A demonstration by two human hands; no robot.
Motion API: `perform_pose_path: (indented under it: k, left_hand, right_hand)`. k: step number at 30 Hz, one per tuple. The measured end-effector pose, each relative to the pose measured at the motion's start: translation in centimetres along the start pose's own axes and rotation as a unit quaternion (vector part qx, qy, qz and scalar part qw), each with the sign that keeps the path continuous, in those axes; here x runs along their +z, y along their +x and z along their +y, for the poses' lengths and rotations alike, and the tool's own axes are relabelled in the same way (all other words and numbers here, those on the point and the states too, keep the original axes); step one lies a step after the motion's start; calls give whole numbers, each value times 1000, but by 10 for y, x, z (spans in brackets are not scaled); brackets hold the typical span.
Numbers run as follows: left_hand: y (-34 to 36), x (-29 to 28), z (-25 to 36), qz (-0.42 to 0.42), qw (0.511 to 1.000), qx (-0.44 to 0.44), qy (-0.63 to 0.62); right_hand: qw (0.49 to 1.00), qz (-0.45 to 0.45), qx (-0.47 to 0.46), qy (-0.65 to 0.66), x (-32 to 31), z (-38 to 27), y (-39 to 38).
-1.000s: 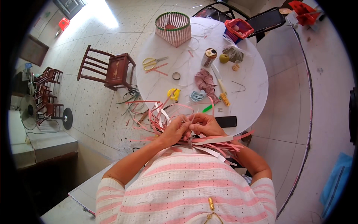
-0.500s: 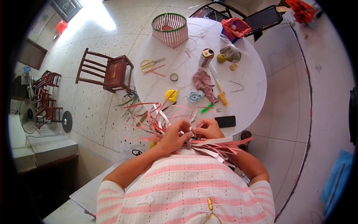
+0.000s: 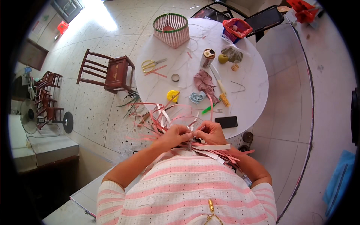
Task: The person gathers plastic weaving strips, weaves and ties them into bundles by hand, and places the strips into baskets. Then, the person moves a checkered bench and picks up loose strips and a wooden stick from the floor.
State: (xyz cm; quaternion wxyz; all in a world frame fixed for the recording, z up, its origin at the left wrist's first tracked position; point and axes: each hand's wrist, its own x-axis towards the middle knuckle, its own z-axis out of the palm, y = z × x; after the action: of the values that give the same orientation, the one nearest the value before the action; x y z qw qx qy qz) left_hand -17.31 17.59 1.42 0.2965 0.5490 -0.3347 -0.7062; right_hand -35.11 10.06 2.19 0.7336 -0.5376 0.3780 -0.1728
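Both hands' grip, left hand (image 3: 176,134), right hand (image 3: 210,132), pinched shut on pink strips (image 3: 165,116), just off round white table (image 3: 255,82) edge

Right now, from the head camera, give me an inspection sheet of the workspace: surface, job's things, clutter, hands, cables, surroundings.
Surface: round white table, mostly covered with loose items.
Job's things: pink and white strips fanned out at the near table edge; both hands work them.
Clutter: striped woven basket, yellow-handled scissors, black phone, red basket, tape roll, pink cloth.
Hands: left hand and right hand close together, fingers pinching strips.
Cables: fan cord on the floor at left.
Surroundings: tiled floor, wooden chair, standing fan, black chair.
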Motion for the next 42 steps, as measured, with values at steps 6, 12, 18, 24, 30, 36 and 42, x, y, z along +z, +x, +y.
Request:
perform_pose_path:
  k: [6, 12, 18, 24, 30, 36, 42]
  left_hand:
    - [-4, -8, 0, -98, 963, -76, -241]
    - [-15, 4, 11, -6, 997, -2, 76]
    - [-21, 9, 1, 109, 878, 291, 364]
    - [-35, -4, 8, 43, 747, 336, 573]
    - [-47, -23, -2, -81, 788, 312, 525]
    - [-50, -35, -2, -145, 813, 313, 468]
    - [3, -30, 22, -145, 825, 368, 405]
  right_hand:
    - [998, -25, 21, 58, -4, 13, 4]
    - [996, -18, 33, 84, -3, 20, 0]
    - [991, -26, 47, 126, -3, 19, -8]
    - [988, 2, 64, 139, 0, 28, -13]
    - [983, 130, 24, 130, -9, 56, -29]
    - [968, 176, 0, 178, -19, 87, -50]
    - [861, 127, -97, -482, -31, 191, -64]
